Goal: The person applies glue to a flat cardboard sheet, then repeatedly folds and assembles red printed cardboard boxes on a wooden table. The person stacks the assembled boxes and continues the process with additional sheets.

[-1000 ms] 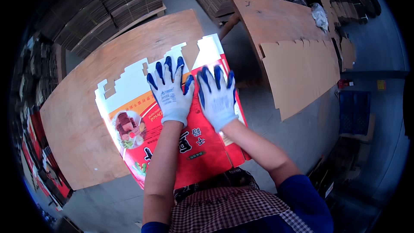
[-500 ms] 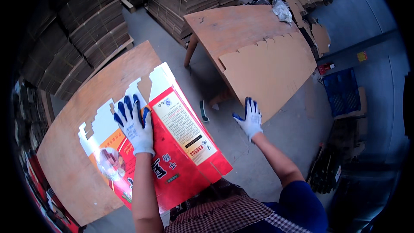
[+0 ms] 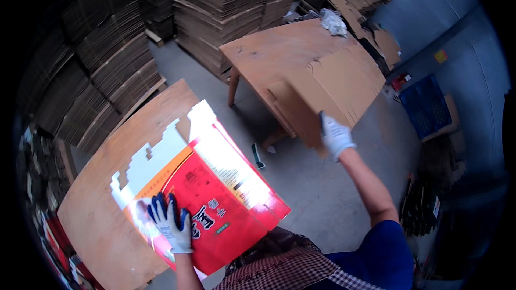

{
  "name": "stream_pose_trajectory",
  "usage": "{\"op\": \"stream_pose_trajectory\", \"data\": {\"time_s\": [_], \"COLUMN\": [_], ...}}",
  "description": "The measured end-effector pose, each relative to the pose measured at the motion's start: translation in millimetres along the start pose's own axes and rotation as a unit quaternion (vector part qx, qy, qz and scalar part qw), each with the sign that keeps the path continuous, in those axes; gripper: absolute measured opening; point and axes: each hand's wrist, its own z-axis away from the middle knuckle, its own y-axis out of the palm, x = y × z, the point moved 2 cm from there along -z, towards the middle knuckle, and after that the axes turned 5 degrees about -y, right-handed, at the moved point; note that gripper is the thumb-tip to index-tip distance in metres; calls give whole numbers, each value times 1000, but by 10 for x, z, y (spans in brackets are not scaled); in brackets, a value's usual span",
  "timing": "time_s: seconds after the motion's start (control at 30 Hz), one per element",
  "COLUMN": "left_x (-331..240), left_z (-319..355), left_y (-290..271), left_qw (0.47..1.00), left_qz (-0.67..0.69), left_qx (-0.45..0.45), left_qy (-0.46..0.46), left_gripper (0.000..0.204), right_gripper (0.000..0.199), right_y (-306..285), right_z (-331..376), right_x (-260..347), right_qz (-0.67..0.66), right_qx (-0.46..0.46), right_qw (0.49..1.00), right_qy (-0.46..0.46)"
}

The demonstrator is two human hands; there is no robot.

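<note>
— So, what has changed in the last second?

— The two hands have parted. A second ago both gloved hands lay flat on the red-and-white printed carton blank [image 3: 215, 204]; now only the left hand [image 3: 171, 225] is on it, while the right hand [image 3: 336, 135] has swung out to the brown cardboard sheets [image 3: 328, 94] on the other wooden table [image 3: 269, 53].

— And that means?

— My reading: one blank is settled and the next piece is being fetched (a judgement only).

— How is the left hand set?

— Palm down, fingers spread, pressing the printed blank near its lower left corner. The blank lies flat on the near wooden table [image 3: 102, 209], its notched white flaps toward the table's far edge, its red corner overhanging the right edge.

— The right?

— Arm stretched nearly straight, wrist bent, hand closed over the near edge of a brown sheet that hangs off the table's front edge. The fingers seem wrapped round the edge, though I cannot tell how tightly.

— Anything around?

— Tall stacks of flat cardboard [image 3: 226, 11] behind, a blue crate [image 3: 427, 107] on the floor at right.
</note>
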Motion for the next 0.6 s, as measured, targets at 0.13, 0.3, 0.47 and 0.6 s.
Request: {"op": "stream_pose_trajectory", "data": {"time_s": [0.13, 0.3, 0.47, 0.6], "left_x": [118, 222, 165, 304], "left_z": [232, 254, 220, 180], "left_y": [91, 80, 98, 81], "left_qw": [997, 998, 998, 976], "left_qz": [-54, -39, 22, 214], "left_qx": [42, 35, 38, -12], "left_qy": [-35, -37, -53, -34], "left_gripper": [65, 65, 59, 54], "right_gripper": [39, 52, 59, 63], "right_y": [-1635, -3058, -3542, -3105], "right_z": [438, 827, 1119, 891], "right_x": [215, -276, -90, 489], "right_qz": [-77, -354, -471, -583], "right_qx": [-196, -274, -221, -127], "right_qw": [975, 894, 849, 788], "right_qy": [-64, -25, -97, -154]}}
